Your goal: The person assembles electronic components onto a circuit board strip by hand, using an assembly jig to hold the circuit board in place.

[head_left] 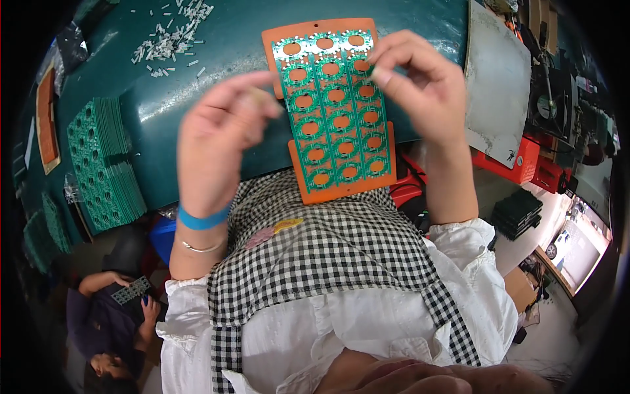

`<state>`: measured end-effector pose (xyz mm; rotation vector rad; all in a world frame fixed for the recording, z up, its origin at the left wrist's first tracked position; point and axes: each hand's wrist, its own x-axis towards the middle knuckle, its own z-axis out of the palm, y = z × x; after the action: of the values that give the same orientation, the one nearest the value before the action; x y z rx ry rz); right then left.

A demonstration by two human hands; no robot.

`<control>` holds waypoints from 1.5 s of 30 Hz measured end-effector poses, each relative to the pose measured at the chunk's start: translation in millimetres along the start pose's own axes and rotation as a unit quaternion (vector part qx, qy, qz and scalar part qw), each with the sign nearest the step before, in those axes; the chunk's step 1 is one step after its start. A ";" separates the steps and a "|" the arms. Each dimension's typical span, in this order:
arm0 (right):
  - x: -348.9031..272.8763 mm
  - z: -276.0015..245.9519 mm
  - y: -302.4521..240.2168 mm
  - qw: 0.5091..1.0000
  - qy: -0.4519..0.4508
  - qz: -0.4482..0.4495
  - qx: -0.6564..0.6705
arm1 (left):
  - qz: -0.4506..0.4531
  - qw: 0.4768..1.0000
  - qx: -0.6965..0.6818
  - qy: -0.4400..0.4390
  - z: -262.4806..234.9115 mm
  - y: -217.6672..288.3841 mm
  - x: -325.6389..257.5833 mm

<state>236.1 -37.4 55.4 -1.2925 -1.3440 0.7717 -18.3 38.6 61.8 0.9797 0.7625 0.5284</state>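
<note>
A green circuit board panel [321, 140] with rows of oval cutouts lies on an orange backing plate [341, 190], whose lower end rests against the checked apron. Small white parts line the panel's top rows. Over the panel's upper right edge is my right hand [423, 85], thumb and fingers pinched together; anything between the tips is too small to make out. Just left of the panel hovers my left hand [226, 128], a blue band at its wrist. Its fingers are smeared by motion, so their grip is unclear.
Loose white pieces [167, 43] lie scattered at the far left of the green table [243, 39]. A stack of green boards [105, 164] stands at left, beside an orange strip [47, 121]. A grey sheet [499, 82] is at right. Lower left, a person [108, 315] holds a board.
</note>
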 end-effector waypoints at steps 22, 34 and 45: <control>13.4 -17.0 30.1 0.971 -0.033 -0.031 -0.234 | 0.051 0.920 -0.356 0.155 -22.1 -2.4 5.2; 14.6 -14.6 34.6 0.952 -0.038 -0.071 -0.294 | 0.012 0.948 -0.314 0.054 -18.6 -12.1 5.2; 17.1 -6.2 32.1 0.934 -0.019 -0.118 -0.337 | -0.002 0.976 -0.217 0.025 6.8 -2.5 3.4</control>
<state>253.2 -15.8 30.8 -1.5940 -1.8448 0.1568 -10.7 36.1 60.8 0.5601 0.6558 0.6853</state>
